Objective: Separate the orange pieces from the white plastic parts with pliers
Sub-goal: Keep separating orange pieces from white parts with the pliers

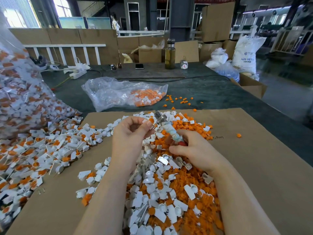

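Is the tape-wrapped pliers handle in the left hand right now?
No, the right hand grips the tape-wrapped pliers, while the left hand pinches a small white plastic part at the metal tip.

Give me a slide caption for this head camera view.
Left hand holds a white part to the pliers gripped by the right hand, above sorted orange and white pieces.

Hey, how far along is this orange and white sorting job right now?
Partly done. A heap of separated pieces, loose orange and empty white, lies between the forearms. In hand: the left hand pinches a white part at the head of the pliers, gripped by the right hand. Left: the unsorted pile and the big full bag.
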### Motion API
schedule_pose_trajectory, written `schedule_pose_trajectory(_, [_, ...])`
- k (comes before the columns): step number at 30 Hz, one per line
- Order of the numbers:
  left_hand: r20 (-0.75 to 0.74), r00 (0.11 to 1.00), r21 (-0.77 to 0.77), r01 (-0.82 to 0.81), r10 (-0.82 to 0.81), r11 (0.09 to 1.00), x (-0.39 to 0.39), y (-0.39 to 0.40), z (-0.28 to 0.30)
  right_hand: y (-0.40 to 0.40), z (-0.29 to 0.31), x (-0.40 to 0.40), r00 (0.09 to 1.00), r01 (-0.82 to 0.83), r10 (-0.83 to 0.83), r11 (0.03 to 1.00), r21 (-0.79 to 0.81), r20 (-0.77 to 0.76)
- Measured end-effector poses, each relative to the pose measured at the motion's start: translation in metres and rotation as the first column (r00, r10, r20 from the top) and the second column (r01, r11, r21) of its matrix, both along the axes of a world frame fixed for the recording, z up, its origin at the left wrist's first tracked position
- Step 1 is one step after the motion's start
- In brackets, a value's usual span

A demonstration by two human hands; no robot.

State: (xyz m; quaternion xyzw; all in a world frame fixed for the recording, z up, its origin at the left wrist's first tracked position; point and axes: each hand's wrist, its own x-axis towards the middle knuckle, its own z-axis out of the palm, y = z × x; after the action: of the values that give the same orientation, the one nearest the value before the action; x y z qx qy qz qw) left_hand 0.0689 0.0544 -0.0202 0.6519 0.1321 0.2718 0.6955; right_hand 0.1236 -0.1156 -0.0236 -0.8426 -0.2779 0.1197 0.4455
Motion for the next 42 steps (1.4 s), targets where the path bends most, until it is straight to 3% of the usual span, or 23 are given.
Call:
schedule_pose_trajectory(4, [-0.014, 1.0, 0.039, -0.02, 0.02, 0.999, 0.0, 0.002, -0.001, 0.005, -0.003, 0.0, 0.996, 0.04, -0.041, 0.999, 0.013, 0.08])
schedule_pose_trajectory(8, [-0.105, 0.993, 0.176, -0.031, 0.05, 0.984, 0.001, -0.004, -0.003, 0.014, -0.007, 0.0, 0.952, 0.187, -0.228, 0.962, 0.2, 0.206])
schedule_pose_trajectory(11, [-0.157, 0.985, 0.247, -0.025, 0.065, 0.969, 0.003, -0.012, -0.004, 0.02, -0.008, -0.001, 0.935, 0.197, -0.272, 0.933, 0.302, 0.23])
schedule_pose_trajectory(16, [-0.201, 0.977, 0.297, -0.005, 0.068, 0.955, 0.004, -0.017, -0.003, 0.024, -0.011, -0.001, 0.901, 0.214, -0.287, 0.946, 0.241, 0.326])
schedule_pose_trajectory(24, [-0.198, 0.978, 0.311, 0.003, 0.061, 0.95, 0.004, -0.017, -0.003, 0.024, -0.011, 0.0, 0.894, 0.231, -0.3, 0.945, 0.231, 0.333])
schedule_pose_trajectory(30, [-0.15, 0.985, 0.26, -0.043, 0.084, 0.965, 0.003, -0.014, -0.003, 0.017, -0.009, 0.0, 0.95, 0.184, -0.236, 0.952, 0.246, 0.205])
schedule_pose_trajectory(35, [-0.018, 0.999, 0.06, -0.036, 0.037, 0.998, 0.0, -0.002, -0.001, 0.007, -0.005, 0.001, 0.991, 0.071, -0.085, 0.989, 0.126, 0.102])
schedule_pose_trajectory(38, [0.029, 0.999, 0.026, -0.021, 0.02, 0.999, 0.0, 0.002, -0.002, 0.006, -0.004, 0.001, 0.996, -0.002, 0.001, 1.0, 0.008, 0.093])
schedule_pose_trajectory(42, [0.057, 0.998, 0.039, -0.008, 0.005, 0.999, 0.001, 0.004, -0.003, 0.006, -0.004, 0.0, 0.996, -0.068, 0.068, 0.998, -0.015, 0.058])
